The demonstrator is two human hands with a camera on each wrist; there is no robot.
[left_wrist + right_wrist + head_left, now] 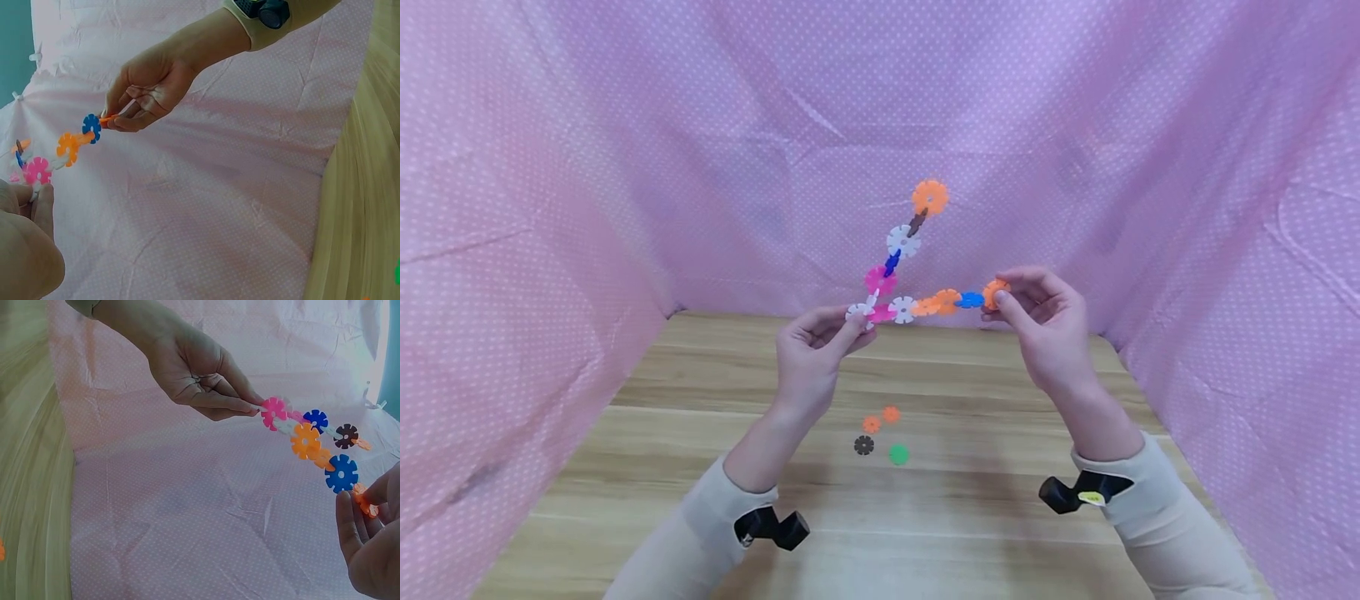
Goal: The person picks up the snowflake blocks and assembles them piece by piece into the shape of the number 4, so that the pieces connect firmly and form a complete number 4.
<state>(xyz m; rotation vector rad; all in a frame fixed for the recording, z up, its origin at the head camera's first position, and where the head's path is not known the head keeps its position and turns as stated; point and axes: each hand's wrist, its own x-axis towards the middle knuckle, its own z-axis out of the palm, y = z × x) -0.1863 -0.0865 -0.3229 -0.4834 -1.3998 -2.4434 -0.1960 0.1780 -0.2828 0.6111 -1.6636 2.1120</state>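
Note:
A chain of notched plastic snowflake discs is held up above the table, bent into a V in the head view. My left hand (808, 358) pinches the white disc (857, 315) at the bend between thumb and fingers. At the right end of the lower branch, my right hand (1051, 333) pinches an orange disc (995, 293), which joins a blue disc (970, 300). The other branch rises through a pink disc (880, 281) and a brown disc (917, 222) to a free orange disc (930, 197). In the right wrist view the blue disc (341, 474) faces the camera.
Below the hands, two small orange discs (871, 425), a dark disc (864, 446) and a green disc (898, 454) lie loose on the wooden table (700, 467). Pink dotted cloth (737, 167) hangs around the back and sides.

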